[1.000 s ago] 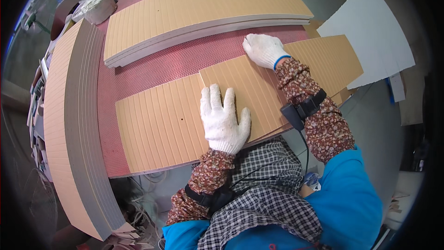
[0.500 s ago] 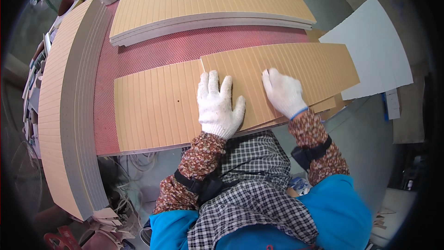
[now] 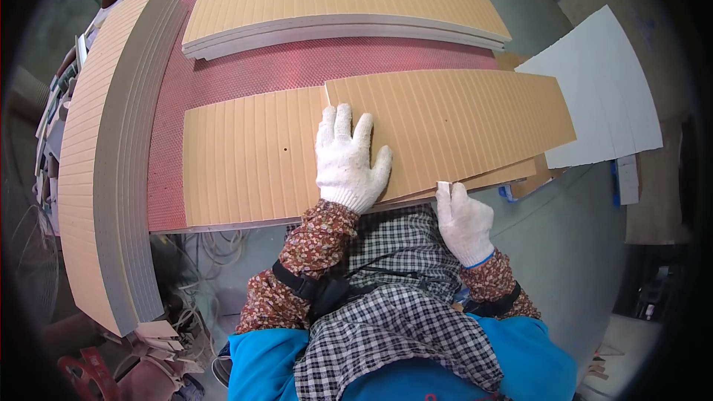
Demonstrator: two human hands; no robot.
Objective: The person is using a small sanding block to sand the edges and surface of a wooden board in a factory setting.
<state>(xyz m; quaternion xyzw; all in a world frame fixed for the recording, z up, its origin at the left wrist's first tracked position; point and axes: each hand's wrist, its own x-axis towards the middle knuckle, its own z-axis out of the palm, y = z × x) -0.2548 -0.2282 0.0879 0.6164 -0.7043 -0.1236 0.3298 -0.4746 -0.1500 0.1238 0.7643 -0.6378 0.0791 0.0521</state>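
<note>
My left hand (image 3: 347, 160), in a white knitted glove, lies flat with its fingers spread on the tan grooved boards. It rests near the seam where the right board (image 3: 453, 115) overlaps the left board (image 3: 245, 156). My right hand (image 3: 466, 224), gloved too, is closed just off the near edge of the right board. A small white flat piece (image 3: 443, 186) shows between its thumb and fingers; I cannot make out its exact kind. Another tan board (image 3: 494, 176) sticks out at an angle from beneath the right one.
Beyond, a stack of grooved boards (image 3: 342, 1) lies on the red mesh-covered table (image 3: 267, 74). A tall curved stack (image 3: 111, 156) stands along the left side. A white sheet (image 3: 605, 96) lies at the right end. Cables (image 3: 212, 260) hang below the table's near edge.
My right hand has moved from the face of the right board toward me, down past its near edge. My left hand stays pressed on the boards.
</note>
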